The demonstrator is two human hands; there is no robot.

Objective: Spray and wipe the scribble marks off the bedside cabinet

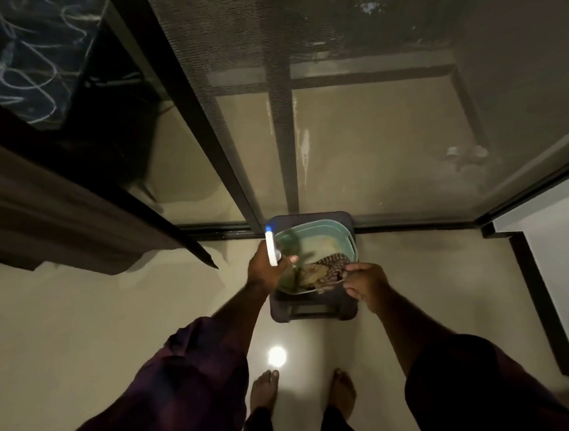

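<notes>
head | spray bottle (pixel 271 246) partly hidden in left hand (pixel 265 273) | cabinet (pixel 28 60) cut off

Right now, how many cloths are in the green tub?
2 that I can see: a plain brownish cloth lies in the tub, and a patterned cloth beside it is pinched by the right hand. More may hide underneath.

A teal basin (pixel 347 236) sits directly beneath the grips of the left hand (pixel 266 270) and the right hand (pixel 367 285), resting on a dark square stool (pixel 314 314). Beyond the grips, a mesh screen door (pixel 349 30) rises from a black floor track (pixel 211 230). Well to their left hangs a brown curtain (pixel 62 210). Nearer the body, a left foot (pixel 264 392) and a right foot (pixel 344 390) stand bare on the glossy beige floor (pixel 117 323), with a round light reflection (pixel 276 356) just ahead of the left foot.
</notes>
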